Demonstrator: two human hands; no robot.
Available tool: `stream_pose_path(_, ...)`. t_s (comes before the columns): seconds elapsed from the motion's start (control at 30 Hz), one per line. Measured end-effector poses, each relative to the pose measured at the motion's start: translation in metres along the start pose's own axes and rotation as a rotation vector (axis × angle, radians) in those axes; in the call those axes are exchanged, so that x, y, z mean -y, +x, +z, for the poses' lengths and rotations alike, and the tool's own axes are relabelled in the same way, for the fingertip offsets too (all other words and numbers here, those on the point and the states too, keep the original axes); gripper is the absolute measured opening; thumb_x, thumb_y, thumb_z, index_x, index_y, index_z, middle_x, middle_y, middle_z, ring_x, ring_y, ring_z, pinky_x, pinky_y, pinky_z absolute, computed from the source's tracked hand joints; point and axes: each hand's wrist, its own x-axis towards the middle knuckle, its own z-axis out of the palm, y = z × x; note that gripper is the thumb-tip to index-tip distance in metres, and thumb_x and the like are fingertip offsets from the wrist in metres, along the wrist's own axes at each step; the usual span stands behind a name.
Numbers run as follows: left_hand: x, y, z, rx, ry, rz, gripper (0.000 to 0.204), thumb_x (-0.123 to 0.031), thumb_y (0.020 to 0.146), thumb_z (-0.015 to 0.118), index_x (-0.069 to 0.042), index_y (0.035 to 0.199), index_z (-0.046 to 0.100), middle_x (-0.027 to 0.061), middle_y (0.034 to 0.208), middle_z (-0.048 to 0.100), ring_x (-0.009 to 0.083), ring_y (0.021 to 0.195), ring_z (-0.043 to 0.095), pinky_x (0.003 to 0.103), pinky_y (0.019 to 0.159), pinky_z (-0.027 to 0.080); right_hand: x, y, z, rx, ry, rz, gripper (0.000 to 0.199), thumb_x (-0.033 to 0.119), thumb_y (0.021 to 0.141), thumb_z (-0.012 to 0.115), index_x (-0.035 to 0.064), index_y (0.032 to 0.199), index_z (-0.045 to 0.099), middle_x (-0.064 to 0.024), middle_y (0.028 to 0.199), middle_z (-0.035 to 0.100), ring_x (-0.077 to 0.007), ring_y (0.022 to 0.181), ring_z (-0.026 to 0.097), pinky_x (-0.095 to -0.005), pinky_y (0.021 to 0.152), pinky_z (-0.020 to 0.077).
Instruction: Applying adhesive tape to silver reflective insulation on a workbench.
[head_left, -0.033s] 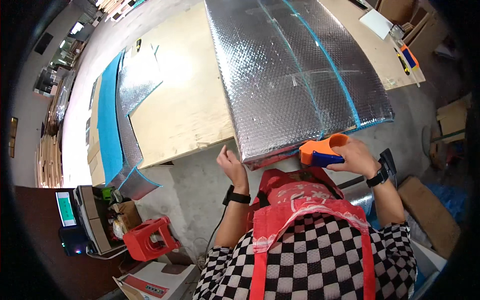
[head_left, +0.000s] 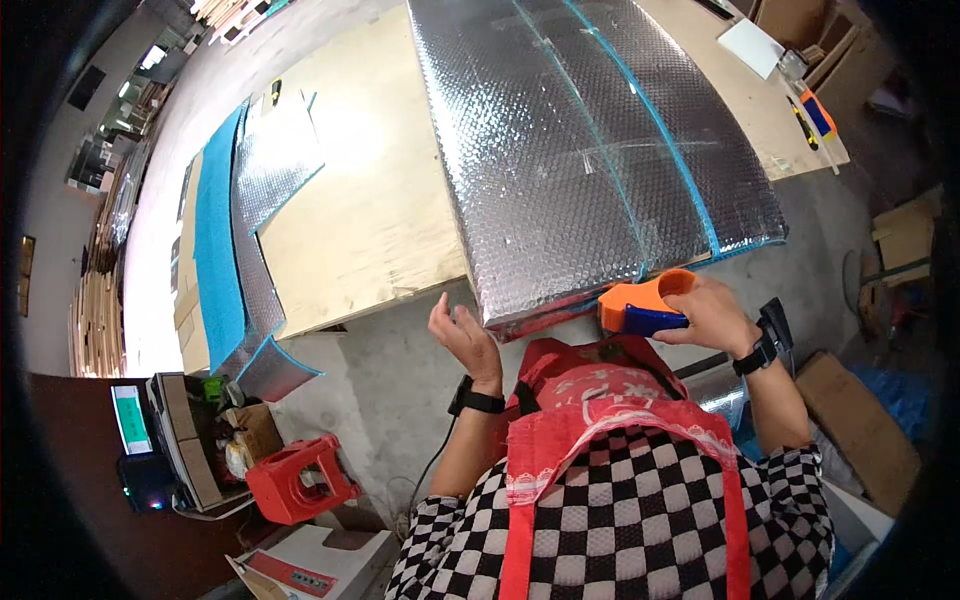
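A large flat panel wrapped in silver bubble foil (head_left: 560, 180) lies on the wooden table, its seams edged in light blue. At its near edge my right hand (head_left: 718, 318) grips an orange and blue tape dispenser (head_left: 640, 305), which touches or nearly touches that edge. Just off the panel's near left corner, my left hand (head_left: 466, 345) is raised with its fingers apart and nothing in them. The panel's near side face is partly hidden by the dispenser and my red apron (head_left: 600, 385).
Foil offcuts (head_left: 275, 170) and a blue strip (head_left: 218, 240) lie on the table's (head_left: 370, 210) left part, near a yellow utility knife (head_left: 276, 93). Another knife (head_left: 803, 125) sits at the far right. A red stool (head_left: 300, 478) and white box (head_left: 335, 560) stand at lower left.
My left hand has shifted slightly left and its fingers have spread a little. The right hand and the tape dispenser have barely moved.
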Motion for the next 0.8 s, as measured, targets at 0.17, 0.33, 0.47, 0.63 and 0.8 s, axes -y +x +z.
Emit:
stream_pose_path(0.17,-0.033,-0.049,-0.008,0.185,0.298,0.92,0.051,-0.023,0.099,0.049,-0.007,0.147,0.041,0.0116,0.143,0.046,0.0269,0.139,0.036,0.044,0.117,0.024,0.003,0.005,0.004,-0.001,-0.045,0.03,0.046,0.052,0.077,0.073,0.0072,0.085,0.068,-0.0134,0.086,0.068,-0.0351,0.085,0.065,-0.0449,0.078,0.0507)
stream_pose_path(0.33,-0.018,-0.057,0.017,0.436,0.93,1.119,0.063,-0.038,0.097,0.041,-0.018,0.155,0.028,0.0021,0.163,0.02,0.019,0.151,0.014,0.043,0.122,0.009,0.021,0.003,0.007,0.02,-0.12,0.125,0.05,0.057,0.076,0.07,0.0078,0.086,0.068,-0.0136,0.078,0.068,-0.0339,0.084,0.066,-0.0443,0.077,0.0511)
stream_pose_path(0.47,-0.013,-0.064,0.033,0.326,1.022,1.14,0.07,-0.047,0.095,0.039,-0.02,0.157,0.021,0.002,0.164,0.017,0.019,0.151,0.013,0.045,0.122,0.005,0.029,0.001,0.012,-0.102,-0.119,0.125,0.05,0.056,0.077,0.07,0.0079,0.087,0.07,-0.014,0.077,0.069,-0.0336,0.079,0.067,-0.0435,0.075,0.052)
stream_pose_path(0.63,-0.02,-0.074,0.051,0.337,0.693,0.93,0.077,-0.057,0.093,0.04,-0.021,0.158,0.019,0.0049,0.164,0.014,0.021,0.152,0.009,0.051,0.12,0.001,0.035,0.002,0.007,-0.098,-0.151,0.137,0.049,0.056,0.077,0.07,0.0082,0.087,0.071,-0.0132,0.074,0.069,-0.0335,0.071,0.067,-0.0424,0.071,0.0523)
stream_pose_path(0.8,-0.011,-0.076,0.057,0.246,0.888,0.968,0.085,-0.041,0.082,0.066,-0.024,0.154,0.023,0.0088,0.163,0.013,0.0252,0.152,0.008,0.056,0.12,0.003,0.025,0.007,0.004,0.026,-0.125,0.098,0.049,0.055,0.075,0.072,0.0069,0.084,0.068,-0.0141,0.075,0.068,-0.0336,0.079,0.066,-0.0431,0.074,0.0515)
